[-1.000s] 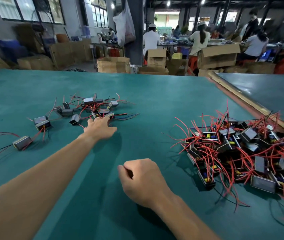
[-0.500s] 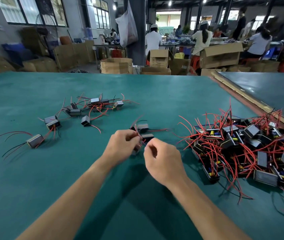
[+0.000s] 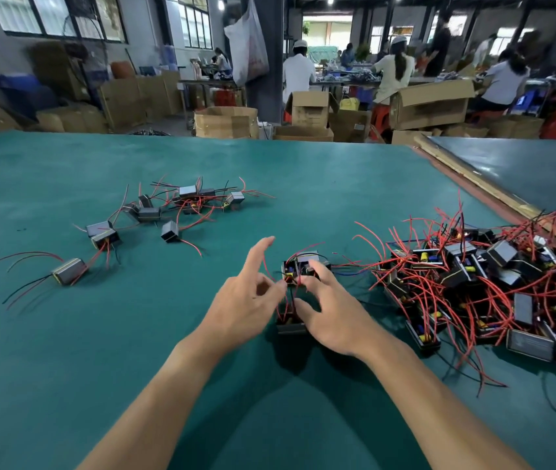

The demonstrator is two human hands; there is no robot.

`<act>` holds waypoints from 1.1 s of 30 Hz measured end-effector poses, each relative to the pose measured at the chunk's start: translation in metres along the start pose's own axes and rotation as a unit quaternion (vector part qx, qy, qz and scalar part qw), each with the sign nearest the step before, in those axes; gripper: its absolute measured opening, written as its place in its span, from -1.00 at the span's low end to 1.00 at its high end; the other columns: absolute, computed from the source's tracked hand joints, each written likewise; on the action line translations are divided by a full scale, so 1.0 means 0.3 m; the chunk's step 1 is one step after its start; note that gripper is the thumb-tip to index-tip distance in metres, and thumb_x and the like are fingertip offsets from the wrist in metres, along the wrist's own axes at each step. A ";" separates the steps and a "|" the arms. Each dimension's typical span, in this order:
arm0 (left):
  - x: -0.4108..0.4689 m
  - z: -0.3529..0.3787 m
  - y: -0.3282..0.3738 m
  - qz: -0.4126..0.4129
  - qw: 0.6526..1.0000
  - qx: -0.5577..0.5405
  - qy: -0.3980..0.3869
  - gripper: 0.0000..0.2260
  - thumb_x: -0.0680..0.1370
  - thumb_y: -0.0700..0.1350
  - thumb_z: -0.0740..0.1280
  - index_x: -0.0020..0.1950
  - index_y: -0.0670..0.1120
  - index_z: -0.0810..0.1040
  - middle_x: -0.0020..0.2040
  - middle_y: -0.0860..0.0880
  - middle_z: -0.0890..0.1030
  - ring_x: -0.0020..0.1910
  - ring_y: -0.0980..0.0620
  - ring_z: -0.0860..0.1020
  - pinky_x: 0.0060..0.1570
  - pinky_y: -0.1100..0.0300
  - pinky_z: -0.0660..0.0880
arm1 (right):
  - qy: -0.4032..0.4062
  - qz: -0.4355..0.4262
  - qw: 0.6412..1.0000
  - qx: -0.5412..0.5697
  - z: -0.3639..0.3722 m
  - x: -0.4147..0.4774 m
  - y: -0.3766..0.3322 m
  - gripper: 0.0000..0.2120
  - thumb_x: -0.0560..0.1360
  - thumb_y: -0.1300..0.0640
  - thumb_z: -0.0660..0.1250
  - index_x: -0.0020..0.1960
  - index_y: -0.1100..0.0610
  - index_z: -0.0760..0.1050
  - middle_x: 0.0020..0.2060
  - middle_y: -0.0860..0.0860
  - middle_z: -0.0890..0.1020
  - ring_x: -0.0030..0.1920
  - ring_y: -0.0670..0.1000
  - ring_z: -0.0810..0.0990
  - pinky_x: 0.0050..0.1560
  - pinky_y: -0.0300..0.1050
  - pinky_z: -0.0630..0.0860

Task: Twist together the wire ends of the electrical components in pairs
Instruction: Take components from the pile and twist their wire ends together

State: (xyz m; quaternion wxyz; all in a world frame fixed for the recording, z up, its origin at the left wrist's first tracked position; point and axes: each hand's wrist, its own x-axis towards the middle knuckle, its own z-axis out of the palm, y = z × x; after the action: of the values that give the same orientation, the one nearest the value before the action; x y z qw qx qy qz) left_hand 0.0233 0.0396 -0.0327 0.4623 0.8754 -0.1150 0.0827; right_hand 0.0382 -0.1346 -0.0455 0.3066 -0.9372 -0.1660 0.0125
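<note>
Two small black components lie between my hands on the green table [image 3: 303, 184]. One component [image 3: 298, 261] shows its open circuit side just beyond my fingertips. The other component [image 3: 290, 326] sits lower, partly hidden under my right palm. Thin red wires [image 3: 290, 301] run between them. My left hand [image 3: 246, 303] has its index finger stretched upward while its thumb and a curled finger pinch the red wire ends. My right hand [image 3: 332, 315] hovers with fingers spread and straight, its fingertips touching the far component.
A big tangled pile of components with red wires [image 3: 493, 283] fills the right side. A looser group of wired components [image 3: 168, 212] lies at the far left. A second table [image 3: 524, 167] adjoins at the right. Cartons and seated workers stand beyond the far edge.
My left hand came back from the far-left group with components and met the right hand at centre. Since half a second ago both hands have opened out, the left index finger lifting.
</note>
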 end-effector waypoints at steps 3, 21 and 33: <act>-0.012 0.012 0.001 0.033 0.996 0.069 -0.040 -0.13 0.39 0.02 0.39 0.47 0.45 -0.10 -0.08 0.20 0.60 -0.01 0.11 0.55 0.08 0.20 0.46 | 0.074 -0.021 0.997 0.001 -0.001 -0.002 -0.004 -0.78 0.59 0.17 0.24 0.19 0.17 0.55 0.52 0.04 0.27 0.47 0.05 0.32 0.39 -0.21 0.21; 0.003 0.017 -0.072 -0.120 0.948 0.289 -0.050 0.03 0.25 0.59 0.14 0.55 0.02 0.05 0.56 0.12 0.17 0.59 0.04 -0.03 0.50 -0.20 0.01 | 0.260 -0.039 0.962 0.071 -0.018 0.006 0.000 -0.92 0.53 0.29 0.35 -0.03 0.21 0.62 -0.08 0.06 0.68 -0.18 -0.09 0.52 -0.10 -0.48 0.39; 0.020 -0.022 -0.050 -0.181 0.958 0.202 0.091 -0.27 0.48 0.31 0.30 0.52 -0.01 0.19 0.48 -0.07 0.30 0.49 -0.10 0.20 0.42 -0.09 0.21 | 0.254 -0.033 0.962 0.095 -0.033 -0.015 -0.026 -0.74 0.61 0.17 0.24 -0.24 0.12 0.53 -0.50 -0.09 0.51 -0.43 -0.03 0.43 -0.35 -0.22 0.31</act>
State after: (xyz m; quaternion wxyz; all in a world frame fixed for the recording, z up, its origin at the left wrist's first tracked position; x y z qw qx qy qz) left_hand 0.0331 0.0526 -0.0395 0.2917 0.9455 0.1067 0.0983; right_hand 0.0329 -0.1358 -0.0331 0.4267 -0.8700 -0.1118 -0.2203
